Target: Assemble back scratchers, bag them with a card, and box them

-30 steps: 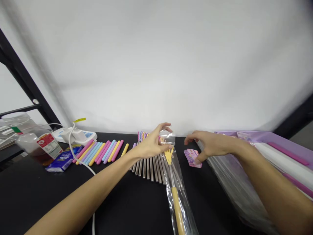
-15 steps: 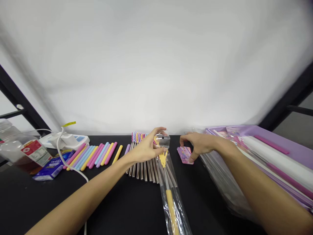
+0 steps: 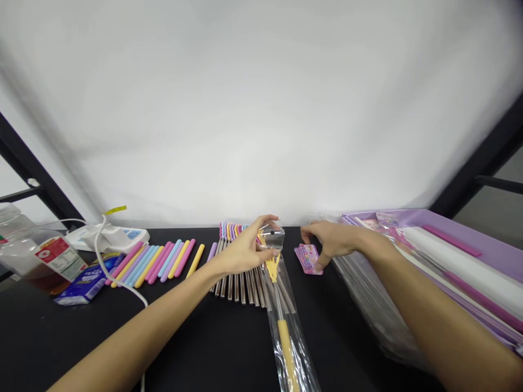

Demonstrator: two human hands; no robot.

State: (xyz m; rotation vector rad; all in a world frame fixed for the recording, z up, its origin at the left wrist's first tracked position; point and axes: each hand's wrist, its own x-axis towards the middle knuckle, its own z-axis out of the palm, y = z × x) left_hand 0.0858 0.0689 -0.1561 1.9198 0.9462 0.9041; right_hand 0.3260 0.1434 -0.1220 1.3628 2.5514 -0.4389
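Observation:
A yellow back scratcher (image 3: 273, 269) with a claw-shaped head, metal rod and yellow handle lies inside a long clear plastic bag (image 3: 300, 337). At the bag's top end, my left hand (image 3: 245, 247) grips the mouth between thumb and fingers, which are spread across it. My right hand (image 3: 335, 239) bends over a small stack of pink printed cards (image 3: 307, 257), thumb on their near right edge and fingertips at the far side. Under my left hand, several metal rods (image 3: 237, 286) with coloured claw heads lie in a row, partly covered.
Coloured handle tubes (image 3: 163, 261) line up on the left of the black table (image 3: 196, 343). Beyond them are a blue packet (image 3: 87, 280), a power strip (image 3: 134, 237), a white cable (image 3: 122, 284) and a plastic jar (image 3: 49, 256). Clear bags (image 3: 368, 305) and a purple bin (image 3: 433, 218) occupy the right.
The pink cards have fanned out slightly to the left under my right hand. My left hand and the bagged back scratcher have hardly moved.

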